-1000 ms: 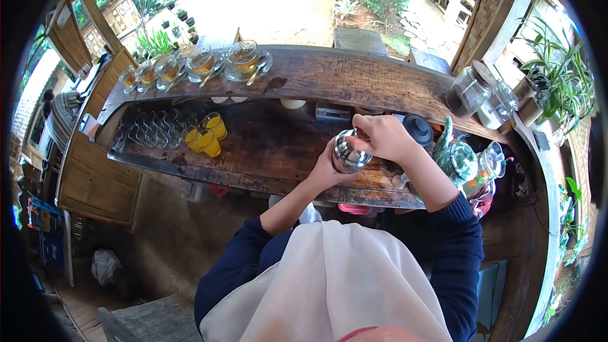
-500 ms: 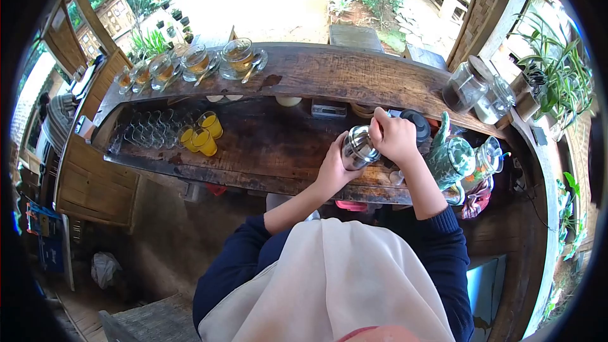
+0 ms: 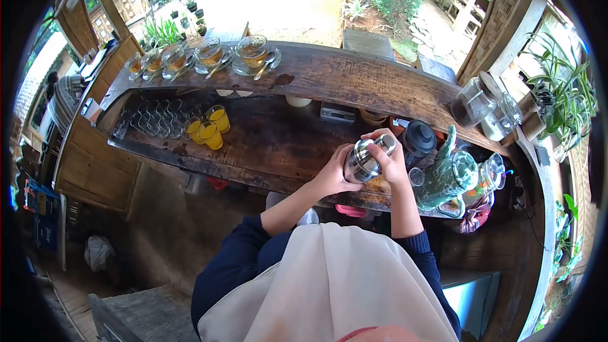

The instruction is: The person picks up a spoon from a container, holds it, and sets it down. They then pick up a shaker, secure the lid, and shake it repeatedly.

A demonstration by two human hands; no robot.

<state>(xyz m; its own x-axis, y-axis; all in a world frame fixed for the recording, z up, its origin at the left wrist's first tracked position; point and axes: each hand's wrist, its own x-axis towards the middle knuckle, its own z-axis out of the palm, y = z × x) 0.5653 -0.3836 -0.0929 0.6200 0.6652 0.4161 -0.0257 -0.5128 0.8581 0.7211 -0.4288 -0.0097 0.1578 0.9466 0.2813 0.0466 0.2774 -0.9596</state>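
Observation:
A shiny metal cocktail shaker (image 3: 359, 166) is held tilted between my two hands, above the front part of the wooden counter. My left hand (image 3: 333, 172) wraps around its body from the left. My right hand (image 3: 394, 163) grips the upper part from the right, its fingers around the shoulder and cap. The cap (image 3: 385, 144) shows between the fingers and sits on the shaker. Just right of my right hand are a small clear glass (image 3: 416, 177), a dark lidded jug (image 3: 418, 136) and a green marbled pitcher (image 3: 448, 180).
Several glasses of yellow drink (image 3: 209, 130) stand on the lower counter (image 3: 272, 145), beside rows of clear glasses (image 3: 157, 120). Cups of brown drink (image 3: 251, 52) on saucers line the raised ledge (image 3: 354, 73). Glass jars (image 3: 473, 98) and a small scale (image 3: 337, 113) are further right.
My right hand has come down from above the shaker's top to its side, and the metal cap now shows. The left hand keeps its hold. The whole view has shifted slightly.

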